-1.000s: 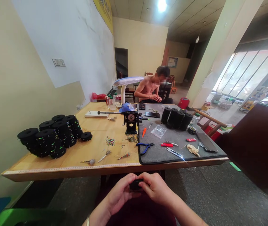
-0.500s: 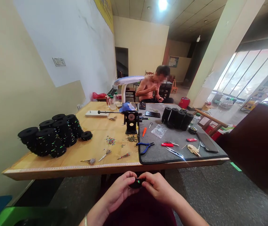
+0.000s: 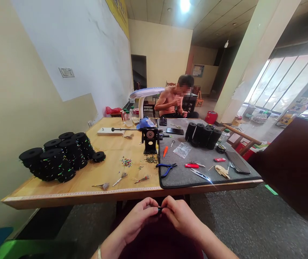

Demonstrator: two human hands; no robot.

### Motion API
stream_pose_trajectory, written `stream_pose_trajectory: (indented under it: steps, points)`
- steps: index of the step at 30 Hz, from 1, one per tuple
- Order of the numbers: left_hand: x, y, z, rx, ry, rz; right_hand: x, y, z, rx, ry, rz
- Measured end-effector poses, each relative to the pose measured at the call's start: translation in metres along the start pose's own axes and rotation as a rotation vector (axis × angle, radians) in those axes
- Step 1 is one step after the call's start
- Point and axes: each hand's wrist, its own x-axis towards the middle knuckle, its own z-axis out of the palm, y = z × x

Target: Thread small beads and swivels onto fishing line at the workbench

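Note:
A small black foam spool (image 3: 159, 210) is held between my two hands, just off the table's front edge and mostly hidden by the fingers. My left hand (image 3: 140, 217) is closed on its left side, thumb on top. From the other side, the pinched fingertips of my right hand (image 3: 177, 215) meet it. A single similar black foam spool (image 3: 99, 156) lies on the wooden tabletop, beside several stacks of black foam spools (image 3: 51, 158) with coloured bits around their sides. Blue-handled pliers (image 3: 166, 169) rest on the grey mat (image 3: 181, 180) beyond my hands.
A black winding device with a dial (image 3: 150, 138) stands mid-table before a white lamp (image 3: 142, 104). Coloured beads (image 3: 126, 162), tweezers (image 3: 201, 175), a red lighter (image 3: 191, 166) and black foam rolls (image 3: 202, 135) lie around. Another person (image 3: 172, 100) sits beyond the table.
The black spool has turned in my hands, so less of its face and its green bit shows. My right hand has shifted slightly. The camera view moved a little.

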Motion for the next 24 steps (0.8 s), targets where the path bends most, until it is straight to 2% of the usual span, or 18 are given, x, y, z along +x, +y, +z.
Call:
stream_pose_trajectory:
  steps: [3, 7, 13, 15, 20, 22, 24]
  points:
    - [0.000, -0.004, -0.001, -0.119, -0.021, 0.003, 0.000, 0.006, 0.002, 0.090, 0.077, 0.063]
    - [-0.002, -0.007, -0.002, -0.245, -0.065, 0.026, -0.001, 0.011, 0.016, 0.259, 0.205, 0.046]
    - [-0.001, -0.012, -0.002, -0.334, -0.121, 0.114, 0.003, 0.006, 0.037, 0.719, 0.189, 0.160]
    - [-0.001, -0.012, -0.002, -0.281, -0.109, 0.128, 0.003, 0.003, 0.037, 0.705, 0.221, 0.134]
    - [-0.001, -0.010, 0.000, 0.096, 0.041, 0.167, -0.001, 0.001, 0.027, 0.367, 0.260, 0.014]
    - [0.000, -0.010, 0.000, 0.129, 0.042, 0.171, -0.002, 0.003, 0.025, 0.338, 0.231, -0.003]
    - [0.000, -0.011, 0.000, 0.066, 0.009, 0.149, -0.001, 0.005, 0.023, 0.381, 0.201, 0.016]
